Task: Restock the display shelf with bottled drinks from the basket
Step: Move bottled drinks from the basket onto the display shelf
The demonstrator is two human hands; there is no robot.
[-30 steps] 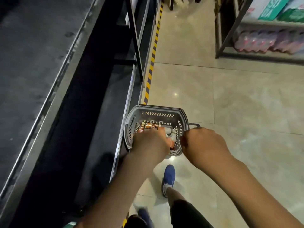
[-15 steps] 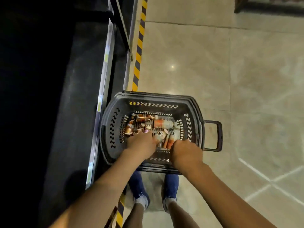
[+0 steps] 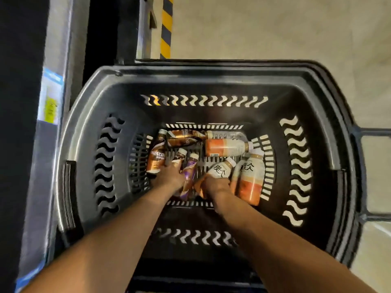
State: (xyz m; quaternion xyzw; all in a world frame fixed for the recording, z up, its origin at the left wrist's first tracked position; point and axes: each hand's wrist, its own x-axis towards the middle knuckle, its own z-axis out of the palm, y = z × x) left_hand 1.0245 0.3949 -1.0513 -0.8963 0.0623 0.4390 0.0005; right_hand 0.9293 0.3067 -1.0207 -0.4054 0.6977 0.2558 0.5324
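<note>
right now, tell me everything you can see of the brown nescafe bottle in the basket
The brown plastic Nescafé bottle lies on its side on the floor of the dark grey plastic basket, at the left end of the pile. It has a coppery wrap with a white swirl and lettering, and its pale cap points away from the person. The left hand is beside its base; contact unclear.

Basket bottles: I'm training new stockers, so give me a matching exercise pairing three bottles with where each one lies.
Things:
1. Nescafe bottle
2. purple bottle
3. orange-and-white bottle

Places:
A. between the left hand and the right hand
B. lying crosswise, cap pointing right
C. leftmost in the pile

Pairs: 1-C, 2-A, 3-B
</note>
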